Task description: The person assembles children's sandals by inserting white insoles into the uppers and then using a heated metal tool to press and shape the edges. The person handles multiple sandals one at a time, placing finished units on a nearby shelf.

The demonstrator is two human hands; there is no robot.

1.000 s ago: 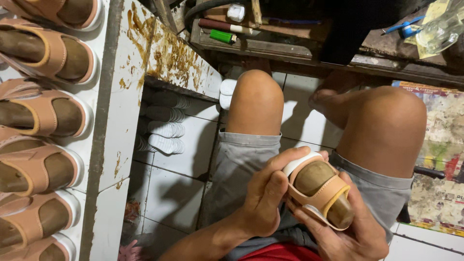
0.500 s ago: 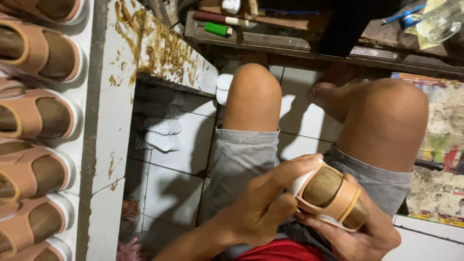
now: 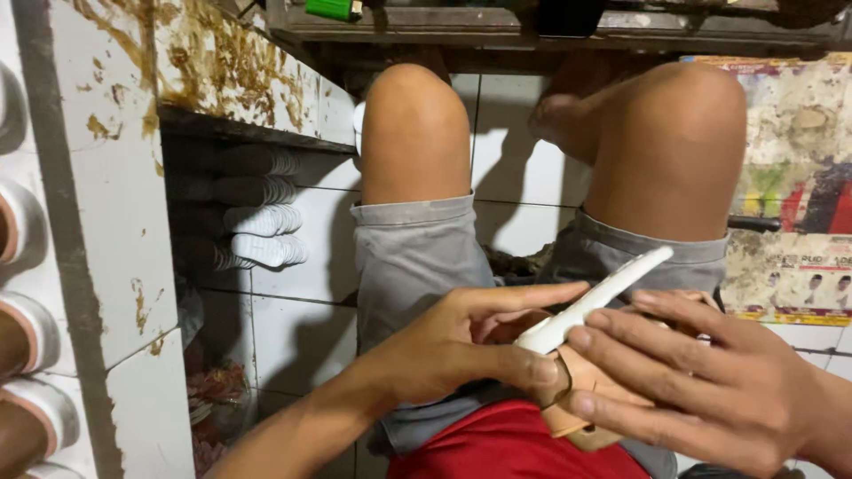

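Both hands clasp a tan sandal (image 3: 586, 390) with a white sole at lower centre: left hand (image 3: 453, 350) pinching its edge, right hand (image 3: 710, 381) fingers spread over the strap.

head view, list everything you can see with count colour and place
sandal: one, white sole with tan strap, tilted on edge between both hands over the lap
finished sandals: a row, only partly visible, tan with white soles, far left edge on the tiled ledge
tiled ledge: one, white with brown glue stains, left side
spare soles: several, white, stacked under the ledge
green object: one, on the dark shelf at top
dark shelf: one, across the top
printed paper: one sheet, multicoloured, right
shorts: grey, on both legs
left hand: grip on the sandal's left side
right hand: fingers over the strap
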